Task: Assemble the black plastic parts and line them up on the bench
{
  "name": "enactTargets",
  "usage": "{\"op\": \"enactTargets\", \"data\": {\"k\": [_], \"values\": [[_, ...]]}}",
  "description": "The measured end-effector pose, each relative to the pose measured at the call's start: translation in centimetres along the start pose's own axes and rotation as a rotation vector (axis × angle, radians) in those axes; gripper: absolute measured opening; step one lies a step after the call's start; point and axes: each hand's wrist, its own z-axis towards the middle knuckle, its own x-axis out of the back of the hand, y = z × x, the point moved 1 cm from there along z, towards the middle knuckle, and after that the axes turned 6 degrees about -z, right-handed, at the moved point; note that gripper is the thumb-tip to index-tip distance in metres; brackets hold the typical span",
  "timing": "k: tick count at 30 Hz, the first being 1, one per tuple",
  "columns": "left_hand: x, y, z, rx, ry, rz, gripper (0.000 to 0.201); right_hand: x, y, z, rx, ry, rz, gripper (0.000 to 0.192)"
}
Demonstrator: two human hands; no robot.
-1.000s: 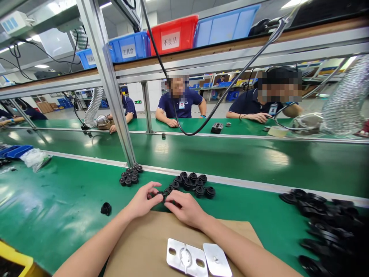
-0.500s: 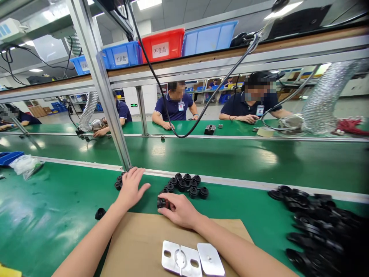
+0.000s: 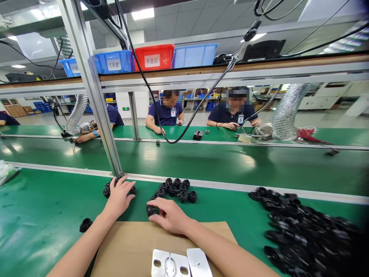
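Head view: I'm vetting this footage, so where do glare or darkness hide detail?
Head view: pale glare patches on the green strip; head view: darkness at the right edge swallows part of the black pile; head view: the black part in the right hand shows little surface detail.

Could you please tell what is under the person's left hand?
Small black parts show at both sides of the left hand, on the green table. The hand covers the middle, so how many lie beneath, or whether it touches any, cannot be seen.
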Motion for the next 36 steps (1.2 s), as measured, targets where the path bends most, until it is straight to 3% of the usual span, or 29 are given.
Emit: {"op": "enactTargets", "data": {"k": [3, 7, 11, 15, 20, 23, 25, 30, 36], "values": [[-0.1, 1.2, -1.0, 0.06, -0.025, -0.132, 0.057, 0.0, 0.3, 0.1, -0.049, 0.033, 0.11, 0.036], [-0.3, 2.3, -1.8, 0.268, -0.022, -0.383, 0.07, -0.3, 1.0, 0.3, -0.234, 0.095, 0.292, 0.039], [-1.1, 2.3, -1.8, 0.416, -0.025, -0.574, 0.049, -0.7, 1.5, 0.4, -0.339, 0.098, 0.402, 0.042], [-1.4, 2.6, -1.5, 0.4, -0.031, -0.668, 0.024, -0.7, 1.4, 0.3, -0.276, 0.143, 0.337, 0.038], [-0.9, 4.5, -1.5, 0.367, -0.122, -0.917, 0.029, -0.5, 0.9, 0.0, -0.066, 0.245, 0.128, 0.031], [-0.8, 5.4, -1.5, 0.379, -0.186, -1.171, 0.04, -0.5, 1.0, -0.1, -0.024, 0.287, 0.092, 0.031], [-0.9, 5.6, -1.5, 0.362, -0.164, -1.252, 0.043, -0.4, 1.1, -0.1, -0.019, 0.3, 0.091, 0.032], [-0.8, 5.9, -1.5, 0.232, -0.098, -1.149, 0.039, -0.5, 1.1, -0.1, 0.018, 0.269, 0.11, 0.033], [-0.9, 6.2, -1.8, 0.203, -0.081, -1.14, 0.042, -0.5, 1.1, -0.2, 0.041, 0.269, 0.099, 0.035]]}}
